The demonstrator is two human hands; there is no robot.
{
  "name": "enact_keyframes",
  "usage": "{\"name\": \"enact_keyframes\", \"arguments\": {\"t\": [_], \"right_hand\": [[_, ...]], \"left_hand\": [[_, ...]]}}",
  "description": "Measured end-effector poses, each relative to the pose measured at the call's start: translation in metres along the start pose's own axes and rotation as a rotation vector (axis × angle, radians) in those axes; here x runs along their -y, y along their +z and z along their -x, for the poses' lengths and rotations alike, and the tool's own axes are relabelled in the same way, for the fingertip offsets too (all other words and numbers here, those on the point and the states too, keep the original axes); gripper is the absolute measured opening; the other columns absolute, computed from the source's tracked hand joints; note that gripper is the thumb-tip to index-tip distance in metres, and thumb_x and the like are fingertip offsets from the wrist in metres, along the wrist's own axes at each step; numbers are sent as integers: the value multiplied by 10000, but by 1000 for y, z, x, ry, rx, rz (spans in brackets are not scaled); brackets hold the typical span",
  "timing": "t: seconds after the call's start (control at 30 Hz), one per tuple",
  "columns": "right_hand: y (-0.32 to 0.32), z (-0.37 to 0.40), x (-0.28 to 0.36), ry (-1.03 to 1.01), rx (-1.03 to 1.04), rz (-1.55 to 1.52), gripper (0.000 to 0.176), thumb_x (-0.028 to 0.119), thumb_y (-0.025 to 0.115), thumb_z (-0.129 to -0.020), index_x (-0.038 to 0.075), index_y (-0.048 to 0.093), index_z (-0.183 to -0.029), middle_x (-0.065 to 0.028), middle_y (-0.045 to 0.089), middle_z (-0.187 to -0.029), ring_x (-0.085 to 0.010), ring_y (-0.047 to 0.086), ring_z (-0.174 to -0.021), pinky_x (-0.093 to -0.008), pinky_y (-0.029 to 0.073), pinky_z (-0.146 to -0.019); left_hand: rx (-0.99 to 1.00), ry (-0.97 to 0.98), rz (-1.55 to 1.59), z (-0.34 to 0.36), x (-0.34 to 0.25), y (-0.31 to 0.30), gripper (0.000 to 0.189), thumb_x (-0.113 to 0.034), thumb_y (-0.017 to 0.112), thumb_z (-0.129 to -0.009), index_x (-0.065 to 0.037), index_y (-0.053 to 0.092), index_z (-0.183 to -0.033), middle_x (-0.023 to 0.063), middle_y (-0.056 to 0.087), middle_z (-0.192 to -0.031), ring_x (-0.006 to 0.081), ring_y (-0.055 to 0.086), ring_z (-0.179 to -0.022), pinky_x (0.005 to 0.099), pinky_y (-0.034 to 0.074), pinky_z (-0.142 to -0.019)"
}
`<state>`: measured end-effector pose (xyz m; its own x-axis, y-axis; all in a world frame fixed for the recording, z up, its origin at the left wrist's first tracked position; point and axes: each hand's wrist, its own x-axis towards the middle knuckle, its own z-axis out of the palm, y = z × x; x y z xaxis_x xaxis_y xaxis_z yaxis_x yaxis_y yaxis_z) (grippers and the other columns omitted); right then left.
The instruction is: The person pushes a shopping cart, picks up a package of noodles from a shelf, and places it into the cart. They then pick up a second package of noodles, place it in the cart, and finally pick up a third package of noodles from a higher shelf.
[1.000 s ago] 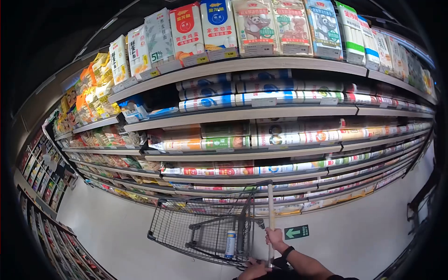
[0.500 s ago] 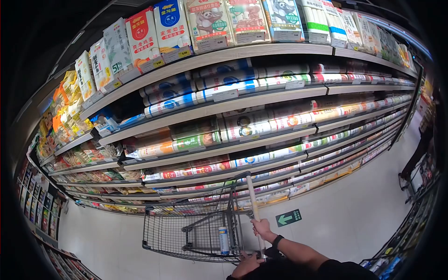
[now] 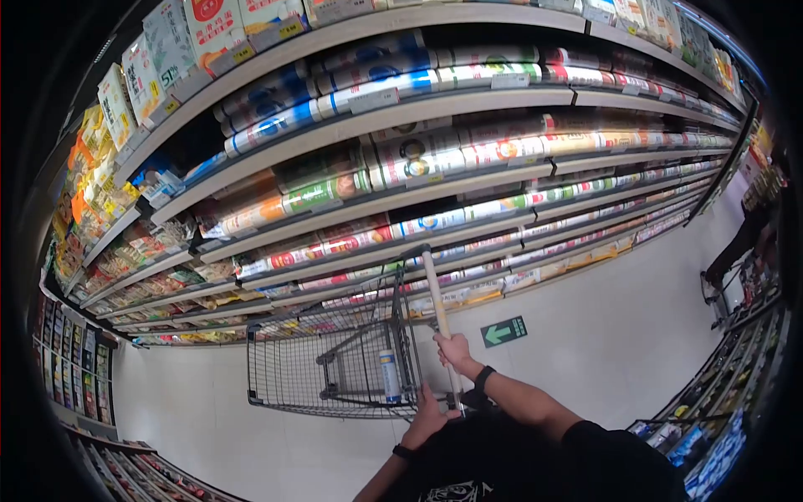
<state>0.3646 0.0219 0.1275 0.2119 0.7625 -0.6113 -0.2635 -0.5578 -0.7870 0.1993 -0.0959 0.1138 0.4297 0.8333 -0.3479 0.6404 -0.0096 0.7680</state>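
On the floor (image 3: 209, 376), the probably easy-rolling cart (image 3: 293, 393) was held by its handle (image 3: 437, 301), right hand (image 3: 454, 351) clamped, left hand's (image 3: 429, 413) grip unclear.

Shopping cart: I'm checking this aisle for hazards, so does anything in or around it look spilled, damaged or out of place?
Nothing stands out. The shopping cart holds one white-and-blue cylinder, the right hand grips the cart's handle, and the visible floor around it shows no spill.
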Motion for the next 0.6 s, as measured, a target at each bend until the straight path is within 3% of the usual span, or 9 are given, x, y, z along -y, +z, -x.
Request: {"name": "enact_keyframes", "arguments": {"t": [0.2, 0.4, 0.6], "right_hand": [[-1, -2, 0, -6, 6, -17, 323, 251, 644, -844, 15, 537, -651, -52, 509, -520, -151, 484, -364, -320, 393, -346], [-4, 0, 1, -30, -4, -22, 328, 246, 632, -836, 8, 538, -632, -52, 510, -507, -154, 492, -361, -318, 401, -347], [-9, 3, 4, -53, -10, 29, 357, 250, 629, -837, -5, 541, -602, -61, 524, -497, -160, 509, -360, -320, 409, -342]], "left_hand": [[12, -18, 37, 0, -10, -3, 1302, -397, 855, -697, 214, -43, -1414, 439, 59, -1493, 509, 128, -1431, 449, 205, -1181], [54, -85, -10, -2, -14, -5, 1322, -422, 859, -682, 221, -37, -1412, 446, 93, -1482, 506, 154, -1425, 428, 227, -1176], [100, -115, -59, 1, -21, -12, 1386, -567, 820, -673, 212, -46, -1423, 442, 172, -1454, 505, 244, -1388, 441, 292, -1139]]}}
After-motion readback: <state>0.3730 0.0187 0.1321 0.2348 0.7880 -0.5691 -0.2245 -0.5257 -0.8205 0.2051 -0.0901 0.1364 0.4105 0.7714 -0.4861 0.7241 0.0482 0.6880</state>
